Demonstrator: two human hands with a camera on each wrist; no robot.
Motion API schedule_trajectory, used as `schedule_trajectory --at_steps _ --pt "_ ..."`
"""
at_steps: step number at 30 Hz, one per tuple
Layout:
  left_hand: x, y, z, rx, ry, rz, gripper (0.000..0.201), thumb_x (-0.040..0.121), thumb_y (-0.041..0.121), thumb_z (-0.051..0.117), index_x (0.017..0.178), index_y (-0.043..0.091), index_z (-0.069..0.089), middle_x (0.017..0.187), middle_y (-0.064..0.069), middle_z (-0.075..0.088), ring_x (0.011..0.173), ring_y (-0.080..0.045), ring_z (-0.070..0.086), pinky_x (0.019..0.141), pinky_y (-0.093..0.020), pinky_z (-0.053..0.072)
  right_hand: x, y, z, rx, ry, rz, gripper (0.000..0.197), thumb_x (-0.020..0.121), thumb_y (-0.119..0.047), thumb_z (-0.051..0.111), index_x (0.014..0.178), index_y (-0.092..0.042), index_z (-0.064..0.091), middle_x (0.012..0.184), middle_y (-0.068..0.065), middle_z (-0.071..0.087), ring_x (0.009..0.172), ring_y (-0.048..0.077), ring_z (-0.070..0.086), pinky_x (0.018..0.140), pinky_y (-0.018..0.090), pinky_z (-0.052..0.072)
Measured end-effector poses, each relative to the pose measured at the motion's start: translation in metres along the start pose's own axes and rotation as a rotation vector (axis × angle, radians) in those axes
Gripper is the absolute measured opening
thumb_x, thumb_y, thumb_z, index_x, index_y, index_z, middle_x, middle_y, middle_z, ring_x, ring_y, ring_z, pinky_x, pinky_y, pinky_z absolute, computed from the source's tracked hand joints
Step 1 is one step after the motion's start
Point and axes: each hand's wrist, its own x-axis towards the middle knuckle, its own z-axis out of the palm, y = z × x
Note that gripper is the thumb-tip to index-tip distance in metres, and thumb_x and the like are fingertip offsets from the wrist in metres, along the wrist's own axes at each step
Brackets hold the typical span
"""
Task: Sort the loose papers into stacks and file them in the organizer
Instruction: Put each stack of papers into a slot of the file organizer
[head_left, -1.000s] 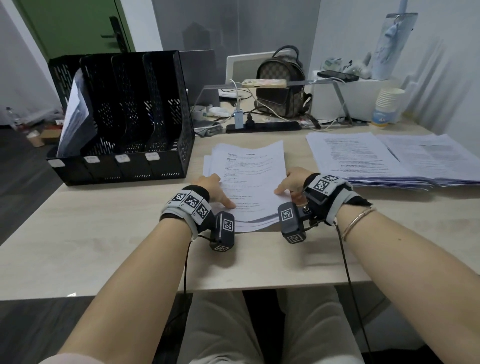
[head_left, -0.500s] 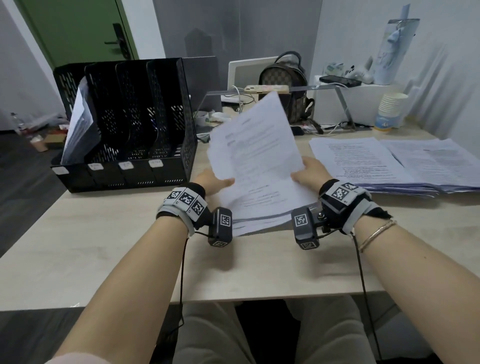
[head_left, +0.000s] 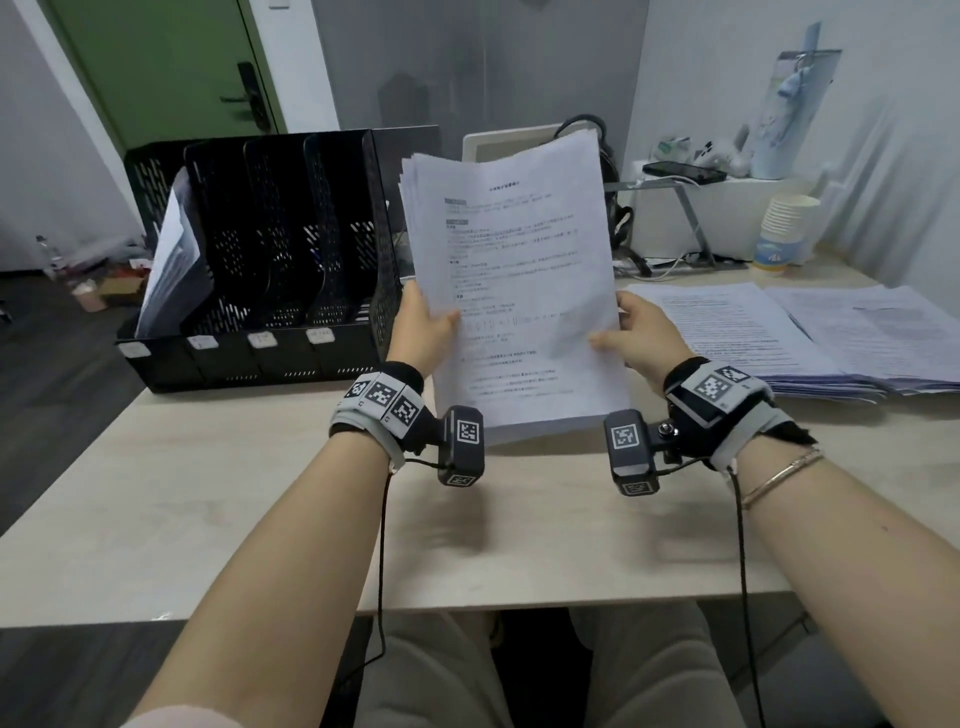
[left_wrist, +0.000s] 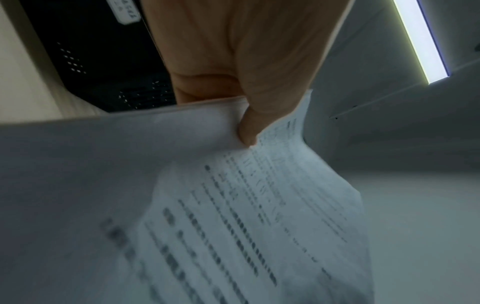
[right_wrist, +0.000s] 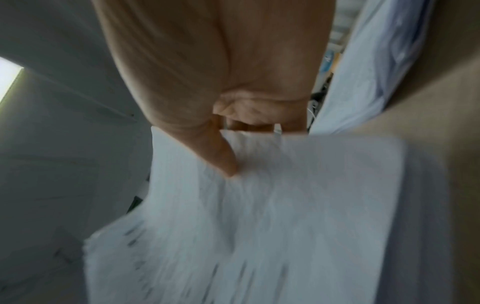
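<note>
A stack of printed white papers (head_left: 514, 280) stands upright over the desk, its lower edge close to the wood. My left hand (head_left: 423, 332) grips its left edge, thumb on the front sheet. My right hand (head_left: 636, 332) grips the right edge the same way. The left wrist view shows the left thumb (left_wrist: 249, 127) pressed on the papers (left_wrist: 233, 216). In the right wrist view the thumb (right_wrist: 221, 152) lies on the blurred stack (right_wrist: 259, 216). The black mesh organizer (head_left: 270, 260) stands at the left, with papers (head_left: 171, 265) in its leftmost slot.
Two flat piles of printed sheets (head_left: 789, 332) lie on the desk at the right. Behind them are a stack of paper cups (head_left: 782, 234), a white box with a phone (head_left: 683, 171), a metal stand and a bag. The light wooden desk (head_left: 208, 493) continues toward me.
The stack lay flat on the desk a second ago. Both hands gripped its sides and tipped it up until it stands on end, facing me.
</note>
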Motion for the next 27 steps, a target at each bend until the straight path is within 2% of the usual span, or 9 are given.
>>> schedule_trajectory --at_steps 3,6,10,12,14,16,20,24,27 --pt "0.003 -0.004 -0.003 -0.054 0.037 0.058 0.024 0.092 0.001 0.051 0.110 0.010 0.039 0.114 0.001 0.052 0.110 -0.014 0.052 0.091 -0.025 0.045 0.004 -0.010 -0.002 0.140 0.042 -0.021 0.026 0.083 -0.004 0.065 0.104 -0.017 0.056 0.105 0.009 0.067 0.098 0.028 0.065 0.086 0.047 0.053" --pt "0.003 -0.004 -0.001 -0.158 0.035 0.089 0.023 0.092 0.000 0.052 0.107 0.010 0.037 0.109 0.001 0.055 0.102 -0.011 0.055 0.087 -0.024 0.048 0.007 -0.021 -0.001 0.287 0.059 -0.054 0.032 0.083 -0.009 0.068 0.113 -0.013 0.058 0.113 0.009 0.066 0.103 0.026 0.064 0.089 0.043 0.053" --pt "0.001 0.000 -0.001 -0.199 0.040 0.128 0.018 0.093 0.006 0.053 0.106 0.009 0.040 0.103 0.002 0.057 0.094 -0.007 0.058 0.079 -0.022 0.051 0.008 -0.023 0.008 0.214 0.077 -0.066 0.030 0.085 -0.005 0.065 0.115 -0.001 0.061 0.114 0.016 0.065 0.101 0.029 0.065 0.092 0.044 0.051" --pt "0.001 0.007 -0.002 -0.209 0.031 0.154 0.015 0.095 0.005 0.049 0.109 0.010 0.044 0.101 0.005 0.059 0.092 -0.003 0.059 0.075 -0.019 0.051 0.006 -0.024 0.014 0.142 0.156 -0.147 0.027 0.087 -0.002 0.062 0.113 0.000 0.061 0.109 0.011 0.066 0.095 0.021 0.065 0.087 0.033 0.053" --pt "0.002 0.017 -0.002 -0.216 0.081 0.200 0.020 0.095 0.003 0.045 0.114 0.008 0.045 0.100 0.011 0.059 0.092 0.001 0.059 0.078 -0.022 0.052 0.005 -0.029 0.017 0.104 0.194 -0.217 0.021 0.088 -0.002 0.060 0.108 -0.001 0.063 0.096 0.000 0.067 0.079 0.001 0.065 0.072 0.016 0.052" --pt "0.003 0.026 -0.004 -0.208 0.152 0.250 0.017 0.096 0.004 0.044 0.112 0.008 0.043 0.095 0.015 0.057 0.085 0.008 0.059 0.080 -0.024 0.052 0.006 -0.037 0.019 0.132 0.199 -0.258 0.016 0.088 -0.004 0.062 0.103 -0.003 0.063 0.085 -0.008 0.064 0.066 -0.011 0.060 0.063 0.010 0.049" --pt "0.002 0.031 -0.001 -0.221 0.146 0.287 0.013 0.098 0.017 0.047 0.102 0.011 0.037 0.091 0.012 0.054 0.080 0.004 0.059 0.075 -0.026 0.054 0.008 -0.045 0.019 0.135 0.119 -0.267 0.023 0.086 -0.008 0.066 0.108 -0.005 0.061 0.094 -0.004 0.066 0.081 0.001 0.063 0.071 0.014 0.052" --pt "-0.002 0.010 0.013 -0.220 0.101 0.147 0.017 0.097 0.015 0.050 0.111 0.011 0.043 0.096 0.013 0.056 0.089 0.001 0.057 0.075 -0.019 0.050 0.006 -0.025 0.022 0.145 0.087 -0.154 0.025 0.088 -0.010 0.063 0.112 -0.009 0.061 0.104 0.003 0.066 0.084 0.007 0.062 0.075 0.015 0.051" --pt "-0.003 0.006 0.019 -0.228 0.100 0.095 0.017 0.097 0.010 0.046 0.113 0.011 0.047 0.106 0.003 0.060 0.102 -0.015 0.060 0.088 -0.035 0.052 0.003 -0.020 0.019 0.159 0.114 -0.108 0.022 0.094 -0.014 0.055 0.113 -0.004 0.062 0.103 0.005 0.065 0.091 0.016 0.063 0.079 0.022 0.051"
